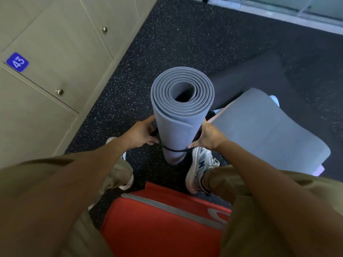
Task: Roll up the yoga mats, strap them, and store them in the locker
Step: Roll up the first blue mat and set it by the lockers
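You are standing the rolled blue mat (181, 115) upright on the floor (185, 34) between your shoes, rolling done. Your left hand (142, 134) and right hand (207, 137), fingers curled, are gripping the black strap (173, 149) looped round it, not visibly fastened. Lockers (46, 52) beside you are closed; another mat (269, 127) is lying unrolled.

Both forearms reach forward and down, left hand (142, 133) and right hand (207, 137) with fingers curled, facing inward.
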Available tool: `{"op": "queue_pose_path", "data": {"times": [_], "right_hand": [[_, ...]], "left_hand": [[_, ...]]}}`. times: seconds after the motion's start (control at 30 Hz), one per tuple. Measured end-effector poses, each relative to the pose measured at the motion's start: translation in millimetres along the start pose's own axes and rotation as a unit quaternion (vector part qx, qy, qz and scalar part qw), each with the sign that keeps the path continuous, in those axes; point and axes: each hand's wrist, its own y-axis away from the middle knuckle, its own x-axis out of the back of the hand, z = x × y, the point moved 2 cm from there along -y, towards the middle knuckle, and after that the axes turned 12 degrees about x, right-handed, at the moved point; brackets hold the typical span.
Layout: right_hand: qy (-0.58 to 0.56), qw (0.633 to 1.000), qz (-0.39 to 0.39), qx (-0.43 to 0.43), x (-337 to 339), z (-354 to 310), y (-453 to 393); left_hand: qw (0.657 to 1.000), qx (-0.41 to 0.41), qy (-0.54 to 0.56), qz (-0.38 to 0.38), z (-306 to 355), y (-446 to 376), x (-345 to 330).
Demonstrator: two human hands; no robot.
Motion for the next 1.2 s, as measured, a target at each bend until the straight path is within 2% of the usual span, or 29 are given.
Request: {"op": "queue_pose_path", "data": {"times": [0.17, 0.3, 0.47, 0.73, 0.97, 1.2], "right_hand": [[-0.034, 0.999, 0.019, 0.012, -5.1, 0.8, -4.3], [-0.087, 0.995, 0.032, 0.027, -16.5, 2.3, -5.1], [-0.148, 0.985, 0.084, 0.002, -19.3, 0.8, -8.9], [-0.159, 0.984, 0.078, -0.007, -7.6, -11.4, -3.9], [-0.217, 0.973, 0.070, 0.031, 2.9, -40.7, 8.8], [-0.189, 0.976, 0.099, 0.040, 12.4, -75.8, 25.7]], "left_hand": [[0.998, -0.005, 0.030, 0.045, 5.1, 2.3, -1.1], [0.999, 0.002, 0.022, 0.025, -0.5, 12.5, 2.1], [0.996, -0.059, 0.038, 0.053, 8.8, 33.1, 9.5], [0.972, -0.145, 0.143, 0.119, 39.0, 58.9, 6.4], [0.949, -0.236, 0.159, 0.134, 75.3, 95.8, 27.9], [0.945, -0.271, 0.127, 0.131, 105.8, 120.2, 39.2]]}}
